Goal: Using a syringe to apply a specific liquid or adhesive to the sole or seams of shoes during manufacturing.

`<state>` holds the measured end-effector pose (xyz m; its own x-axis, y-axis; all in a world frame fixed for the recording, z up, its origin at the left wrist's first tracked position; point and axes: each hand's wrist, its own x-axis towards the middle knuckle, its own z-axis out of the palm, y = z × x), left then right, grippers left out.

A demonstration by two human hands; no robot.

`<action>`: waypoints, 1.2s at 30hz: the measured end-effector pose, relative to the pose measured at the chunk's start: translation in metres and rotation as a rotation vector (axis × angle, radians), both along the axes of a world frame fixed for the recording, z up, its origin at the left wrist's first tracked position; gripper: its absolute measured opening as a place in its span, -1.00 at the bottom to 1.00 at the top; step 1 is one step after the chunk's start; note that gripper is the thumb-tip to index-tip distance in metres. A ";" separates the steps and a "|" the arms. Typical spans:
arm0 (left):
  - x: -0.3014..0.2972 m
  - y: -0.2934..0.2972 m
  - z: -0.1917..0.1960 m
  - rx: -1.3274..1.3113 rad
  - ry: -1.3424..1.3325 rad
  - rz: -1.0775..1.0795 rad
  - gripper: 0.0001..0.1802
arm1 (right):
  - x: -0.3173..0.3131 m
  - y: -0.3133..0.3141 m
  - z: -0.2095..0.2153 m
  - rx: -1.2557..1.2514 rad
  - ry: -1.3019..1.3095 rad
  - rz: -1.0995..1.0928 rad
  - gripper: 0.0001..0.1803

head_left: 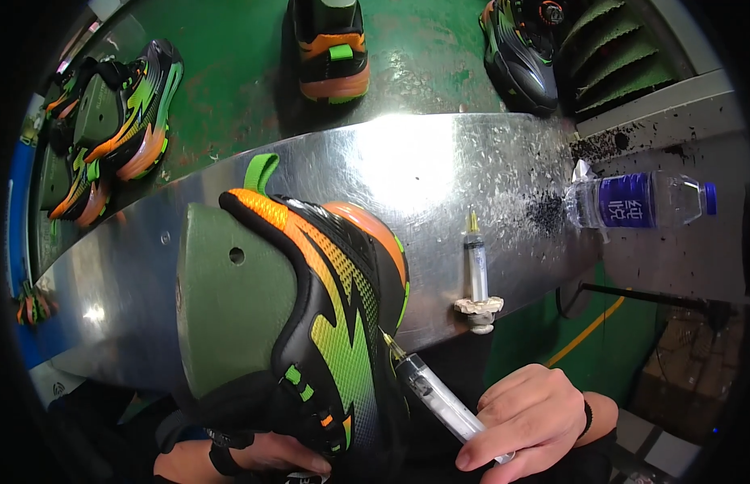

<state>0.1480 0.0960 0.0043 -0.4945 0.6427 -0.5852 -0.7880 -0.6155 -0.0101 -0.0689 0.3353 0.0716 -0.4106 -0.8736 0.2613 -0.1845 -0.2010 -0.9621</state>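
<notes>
A black, orange and green sports shoe (330, 282) sits tilted in front of me, with a dark green shoe last (229, 323) filling its opening. My left hand (282, 452) grips the shoe low down near its front; most of the fingers are hidden beneath it. In my right hand (536, 415) is a clear syringe (439, 399) with a yellow-based needle, held at its plunger end. The needle points up and left, its tip at the seam between the shoe's upper and sole. A second syringe (476, 270), its end crusted with whitish stuff, lies on the metal tabletop.
The shiny metal tabletop (229, 181) borders a green surface (229, 89). Further shoes stand there: one at the centre (333, 73), one at the right (520, 64), several at the left (133, 129). A plastic bottle (673, 202) with a blue cap lies at the right, near dark crumbs.
</notes>
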 end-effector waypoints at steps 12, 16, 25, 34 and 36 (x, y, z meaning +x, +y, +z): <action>-0.028 0.016 0.011 -0.107 -0.037 -0.147 -0.75 | 0.022 0.029 0.035 0.180 -0.113 0.077 -0.72; 0.003 0.022 -0.025 -0.169 0.173 -0.250 -0.76 | 0.030 0.043 0.051 0.209 -0.110 0.062 -0.71; -0.036 0.057 -0.012 -0.021 0.095 0.013 -0.68 | 0.037 0.059 0.062 0.259 -0.088 0.059 -0.71; -0.044 0.062 -0.017 -0.021 0.153 -0.098 -0.49 | 0.049 0.080 0.064 0.234 -0.103 0.065 -0.75; -0.057 0.067 -0.006 0.111 0.271 -0.015 -0.51 | 0.058 0.088 0.065 0.223 -0.033 0.015 -0.79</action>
<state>0.0907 0.1631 -0.0018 -0.6132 0.7036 -0.3591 -0.7801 -0.6109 0.1351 -0.0112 0.4231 0.1364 -0.4025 -0.9142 0.0475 -0.1512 0.0152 -0.9884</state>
